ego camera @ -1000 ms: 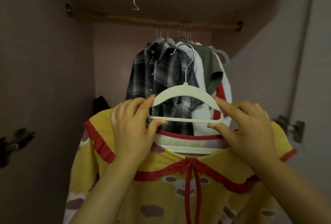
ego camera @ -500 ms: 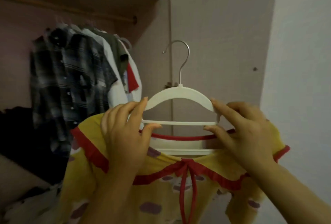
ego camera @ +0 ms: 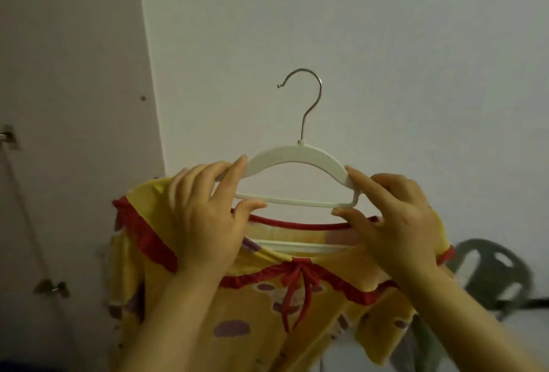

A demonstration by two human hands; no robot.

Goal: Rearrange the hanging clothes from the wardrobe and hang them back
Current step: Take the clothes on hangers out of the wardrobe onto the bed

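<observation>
Change: the wardrobe rail and hung shirts are gone from view. You now face a blank wall (ego camera: pixel 356 30), so rehanging looks pending.
Left hand (ego camera: pixel 208 217), 9 o'clock of the white hanger (ego camera: pixel 297 154): pinches its left end.
Yellow top (ego camera: pixel 261 306): 6 o'clock, shoulders under your palms.
Right hand (ego camera: pixel 395 220), 3 o'clock: pinches the right end.

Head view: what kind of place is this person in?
Likely a home bedroom beside a wardrobe: the left hand and right hand hold a white hanger and a yellow garment, a hinged door panel stands at left, and a grey plastic seat sits at lower right.
</observation>
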